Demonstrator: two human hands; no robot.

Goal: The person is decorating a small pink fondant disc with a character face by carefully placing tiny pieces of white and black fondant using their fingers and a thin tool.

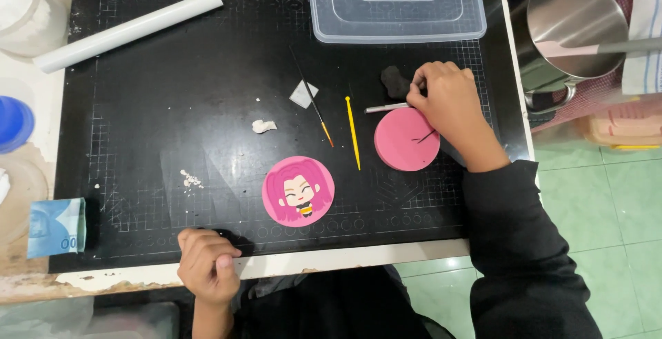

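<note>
A right hand (447, 101) pinches a thin metal tool (386, 108) over a plain pink disc (403, 142), the tool lying nearly level, its free end pointing left. Just beyond sits a dark clay lump (394, 80). The left hand (207, 264), fist closed on nothing visible, rests at the near edge of a black gridded cutting mat (172, 91) (green tiled floor at right). A pink disc bearing a cartoon face (298, 191) lies near centre.
</note>
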